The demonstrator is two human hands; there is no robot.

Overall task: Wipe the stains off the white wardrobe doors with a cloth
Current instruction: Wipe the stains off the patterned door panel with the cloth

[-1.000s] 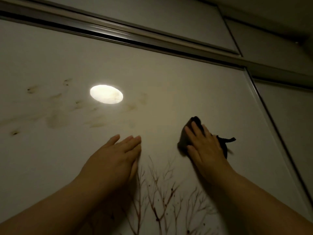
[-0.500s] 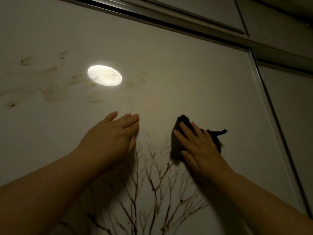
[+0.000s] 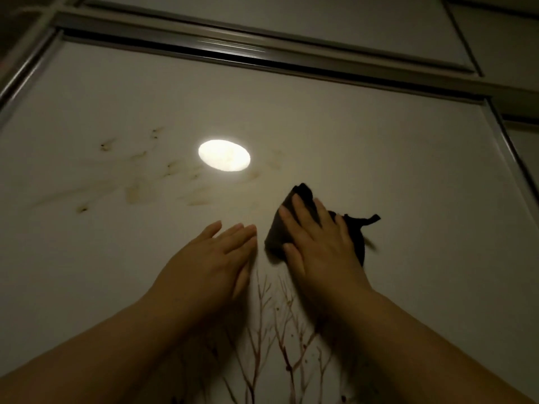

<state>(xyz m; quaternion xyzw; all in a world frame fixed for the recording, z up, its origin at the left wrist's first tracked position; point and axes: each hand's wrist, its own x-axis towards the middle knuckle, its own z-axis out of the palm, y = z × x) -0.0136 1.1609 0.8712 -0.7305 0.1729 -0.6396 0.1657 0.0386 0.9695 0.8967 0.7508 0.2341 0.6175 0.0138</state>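
A white wardrobe door (image 3: 379, 147) fills the view, seen from below in dim light. Brown stains (image 3: 137, 191) smear its upper left part, to the left of a bright oval light spot (image 3: 224, 155). My right hand (image 3: 318, 246) presses a dark cloth (image 3: 291, 220) flat against the door, right of centre; a loose cloth end sticks out to the right. My left hand (image 3: 215, 263) lies flat on the door just left of the cloth, fingers together, holding nothing.
A printed pattern of bare brown branches (image 3: 280, 339) runs down the door below my hands. A metal top rail (image 3: 262, 53) crosses above, and a metal door edge (image 3: 507, 153) runs down the right side beside another door panel.
My right hand has slid the cloth left and slightly up, closer to my left hand. The view has tilted up, showing more of the top rail and the door's left corner.
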